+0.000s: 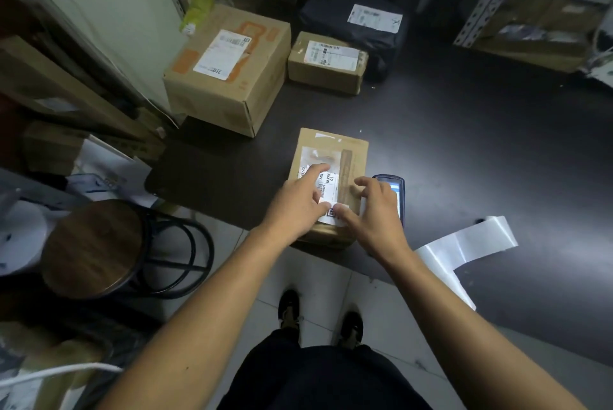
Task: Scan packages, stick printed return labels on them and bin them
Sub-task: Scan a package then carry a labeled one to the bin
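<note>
At the far left we note a round dark-wood stool with a black metal frame standing on the pale floor tiles. Further in, on the dark table surface, sits a large brown cardboard box with orange print and a white label, with a smaller brown labelled carton just to its right. At centre, near the table's front edge, lies the small brown cardboard package. We find the left hand resting on the package's near half, fingers extended and pressing flat on the white printed return label. The right hand meets it from the other side, fingers loosely spread, its thumb down on the label's near corner. Just beyond the right hand a dark handheld scanner with a lit screen lies beside the package. A glossy white strip of label backing trails off the table edge at right.
</note>
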